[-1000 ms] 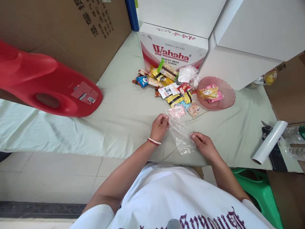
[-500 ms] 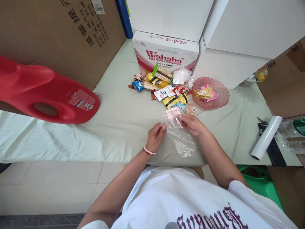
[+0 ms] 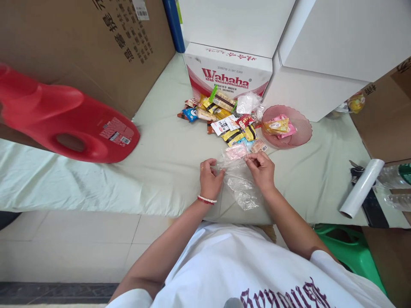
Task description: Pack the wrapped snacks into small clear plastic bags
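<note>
A clear plastic bag (image 3: pixel 242 188) lies crumpled at the table's front edge between my hands. My right hand (image 3: pixel 262 170) pinches its upper right edge between thumb and fingertips. At the bag's left edge is my left hand (image 3: pixel 212 179), thumb and fingers apart, holding nothing that I can see. A pink packet (image 3: pixel 236 152) is at the bag's top end; whether it is inside or beneath the film I cannot tell. Just beyond it lies a heap of wrapped snacks (image 3: pixel 231 137). To the right, a pink translucent bowl (image 3: pixel 303 128) holds a yellow packet (image 3: pixel 276 126) and a pink one.
Behind the snacks stands a Wahaha water carton (image 3: pixel 224 64) beside white boxes (image 3: pixel 321 85). A red jug (image 3: pixel 93 115) is at the left, before a brown cardboard box (image 3: pixel 80 55). A white roll (image 3: pixel 362 188) and plastic bottles (image 3: pixel 393 176) lie at the right edge.
My left hand has opened from a pinch on the bag, its fingers now spread. My right hand has shifted to the bag's edge, uncovering more of the pink packet. The view shifted slightly.
</note>
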A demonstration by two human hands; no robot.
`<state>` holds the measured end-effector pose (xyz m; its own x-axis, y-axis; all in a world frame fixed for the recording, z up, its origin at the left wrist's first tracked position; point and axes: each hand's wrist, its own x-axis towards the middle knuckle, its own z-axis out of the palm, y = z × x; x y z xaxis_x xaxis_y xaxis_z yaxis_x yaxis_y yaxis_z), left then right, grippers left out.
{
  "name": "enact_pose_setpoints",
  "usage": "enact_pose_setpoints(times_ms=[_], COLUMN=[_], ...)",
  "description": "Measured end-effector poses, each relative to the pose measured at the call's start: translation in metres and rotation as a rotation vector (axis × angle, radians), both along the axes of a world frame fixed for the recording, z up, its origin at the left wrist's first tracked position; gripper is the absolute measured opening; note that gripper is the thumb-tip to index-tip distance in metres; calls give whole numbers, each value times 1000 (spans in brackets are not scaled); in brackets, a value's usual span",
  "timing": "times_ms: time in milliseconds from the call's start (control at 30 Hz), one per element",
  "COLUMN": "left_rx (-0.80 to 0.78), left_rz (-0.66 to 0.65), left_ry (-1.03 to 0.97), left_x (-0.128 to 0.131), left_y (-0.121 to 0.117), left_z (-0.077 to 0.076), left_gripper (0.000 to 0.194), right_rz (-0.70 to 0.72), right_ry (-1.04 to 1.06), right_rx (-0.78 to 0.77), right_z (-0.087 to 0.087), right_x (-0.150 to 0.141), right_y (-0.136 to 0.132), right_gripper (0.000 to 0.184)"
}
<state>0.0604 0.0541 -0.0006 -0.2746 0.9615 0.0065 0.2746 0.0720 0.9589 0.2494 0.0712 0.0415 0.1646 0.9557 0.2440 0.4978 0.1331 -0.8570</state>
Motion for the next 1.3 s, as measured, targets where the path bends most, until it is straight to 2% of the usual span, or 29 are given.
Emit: enact_pose_setpoints(times_ms=[67,133,200,267,400,500,667,900,1067,1167,1300], left_rx=[86,160,162,65,-228,-296,-292,-320,-275,-234,-166], left_rz=[68,13,-96,-168,-197,-185,-140,-206,-260,-293,-314], left_ry=[65,57,-49,-252,-655,-706,-694,-813,-806,-746,-650], left_x=[3,6,11,16,22,23,19,15,15,18,22], left_y=[-2,-4,-4,-4,-3,-5,-8,-14,-19,-20,-21], left_z=[11,24,38,49,63,65,63,69,64,62,64], left_gripper=[42,23,4,11,38,46,38,33,36,38,38], right_rz=[35,68,91,107,117,130,121,106,228,293,243], right_ry=[-77,-121,-154,-188,-212,-219,-237,-202,-94,13,154], right_rx=[51,98,123,118,55,35,43,69,175,110,-42], right_z=[1,2,1,-1,-6,-7,-5,-4,7,21,32], right_x=[-2,-5,-8,-9,-10,-11,-12,-11,-8,-7,-10], right_y=[-4,-8,-12,-16,-23,-27,-33,-41,-46,-49,-49], right_gripper=[22,23,26,29,28,26,30,26,29,27,17])
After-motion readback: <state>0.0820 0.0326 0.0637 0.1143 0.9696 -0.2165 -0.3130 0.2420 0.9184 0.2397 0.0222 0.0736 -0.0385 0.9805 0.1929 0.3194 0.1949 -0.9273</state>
